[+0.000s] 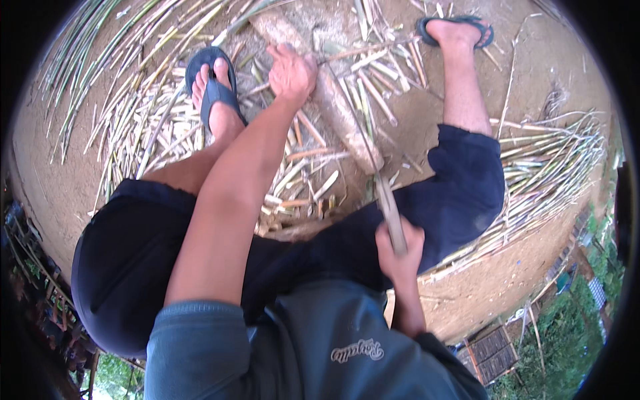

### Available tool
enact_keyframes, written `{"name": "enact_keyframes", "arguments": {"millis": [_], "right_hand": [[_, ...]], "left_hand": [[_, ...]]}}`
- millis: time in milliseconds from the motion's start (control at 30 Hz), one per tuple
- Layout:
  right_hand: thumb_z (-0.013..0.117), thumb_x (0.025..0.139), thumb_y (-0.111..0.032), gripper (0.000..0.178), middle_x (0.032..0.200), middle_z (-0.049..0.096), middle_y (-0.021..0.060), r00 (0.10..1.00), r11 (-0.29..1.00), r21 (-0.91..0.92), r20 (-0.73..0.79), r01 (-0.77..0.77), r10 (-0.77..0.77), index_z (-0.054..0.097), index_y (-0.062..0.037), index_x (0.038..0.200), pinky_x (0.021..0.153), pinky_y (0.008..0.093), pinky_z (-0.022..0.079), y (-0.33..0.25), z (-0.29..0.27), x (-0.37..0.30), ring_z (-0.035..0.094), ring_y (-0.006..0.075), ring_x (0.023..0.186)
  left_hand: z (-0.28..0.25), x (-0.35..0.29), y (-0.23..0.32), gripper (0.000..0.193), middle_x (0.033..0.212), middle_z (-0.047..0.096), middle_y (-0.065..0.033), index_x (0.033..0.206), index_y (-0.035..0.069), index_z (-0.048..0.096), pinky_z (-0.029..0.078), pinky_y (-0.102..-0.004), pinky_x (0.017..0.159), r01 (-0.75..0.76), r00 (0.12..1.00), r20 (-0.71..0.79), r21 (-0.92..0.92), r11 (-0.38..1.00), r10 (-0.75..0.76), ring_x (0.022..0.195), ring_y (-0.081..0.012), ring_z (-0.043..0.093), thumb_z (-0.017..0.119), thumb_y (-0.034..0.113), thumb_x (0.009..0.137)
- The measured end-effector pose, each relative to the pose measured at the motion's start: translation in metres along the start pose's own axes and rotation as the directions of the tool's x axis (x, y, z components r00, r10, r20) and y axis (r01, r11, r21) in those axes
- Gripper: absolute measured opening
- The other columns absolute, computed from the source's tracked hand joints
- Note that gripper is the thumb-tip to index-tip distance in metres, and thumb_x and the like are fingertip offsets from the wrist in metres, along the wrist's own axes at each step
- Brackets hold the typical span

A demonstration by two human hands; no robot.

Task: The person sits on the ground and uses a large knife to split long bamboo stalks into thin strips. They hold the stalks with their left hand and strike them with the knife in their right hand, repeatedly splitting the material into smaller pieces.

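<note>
A log (343,123) lies on the ground between my feet, running from the upper middle toward me. My left hand (291,72) is closed around a thin stalk (367,51) that lies across the log and sticks out to the right. My right hand (402,247), near my right thigh, grips the wooden handle (392,215) of a machete, and is slightly blurred. Its long narrow blade (360,127) points away from me along the log, with the far end close to the stalk beside my left hand.
Cut stalk pieces (157,137) cover the dirt around my left sandal (217,87) and the log. Long uncut stalks (73,73) lie at the far left, and another heap of stalks (553,170) is at the right behind my bent knee. My right sandal (487,32) stands at the upper right.
</note>
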State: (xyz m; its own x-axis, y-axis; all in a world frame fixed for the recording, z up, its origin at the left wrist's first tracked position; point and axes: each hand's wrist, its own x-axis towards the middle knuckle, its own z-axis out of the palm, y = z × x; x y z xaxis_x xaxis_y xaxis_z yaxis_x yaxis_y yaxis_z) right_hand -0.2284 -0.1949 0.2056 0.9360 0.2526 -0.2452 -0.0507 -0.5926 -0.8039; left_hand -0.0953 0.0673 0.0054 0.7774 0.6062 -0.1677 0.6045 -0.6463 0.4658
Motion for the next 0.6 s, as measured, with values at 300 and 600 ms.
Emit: {"name": "enact_keyframes", "arguments": {"millis": [300, 600], "right_hand": [[0.064, 0.076, -0.007, 0.017, 0.063, 0.059, 0.0194, 0.996, 0.997, -0.070, 0.089, -0.024, 0.030, 0.068, 0.0015, 0.090, 0.057, 0.0390, 0.050, 0.002, 0.001, 0.010, 0.067, 0.0321, 0.059], [0.063, 0.077, -0.009, 0.009, 0.064, 0.059, 0.0206, 0.993, 0.992, -0.111, 0.086, -0.066, 0.076, 0.061, -0.0005, 0.076, 0.054, 0.0401, 0.048, 0.004, 0.015, 0.029, 0.063, 0.0349, 0.054]], "left_hand": [[-0.006, 0.006, 0.005, 0.053, 0.120, 0.043, -0.0293, 0.117, -0.009, 0.041, 0.051, -0.0486, 0.086, 0.021, 0.999, 0.039, 0.031, 0.999, -0.023, 0.096, -0.0430, 0.063, 0.056, 0.035, 0.090], [-0.002, 0.003, 0.000, 0.056, 0.121, 0.042, -0.0346, 0.116, -0.012, 0.040, 0.052, -0.0521, 0.082, -0.028, 0.999, -0.036, 0.008, 1.000, 0.028, 0.090, -0.0471, 0.063, 0.056, 0.035, 0.091]]}}
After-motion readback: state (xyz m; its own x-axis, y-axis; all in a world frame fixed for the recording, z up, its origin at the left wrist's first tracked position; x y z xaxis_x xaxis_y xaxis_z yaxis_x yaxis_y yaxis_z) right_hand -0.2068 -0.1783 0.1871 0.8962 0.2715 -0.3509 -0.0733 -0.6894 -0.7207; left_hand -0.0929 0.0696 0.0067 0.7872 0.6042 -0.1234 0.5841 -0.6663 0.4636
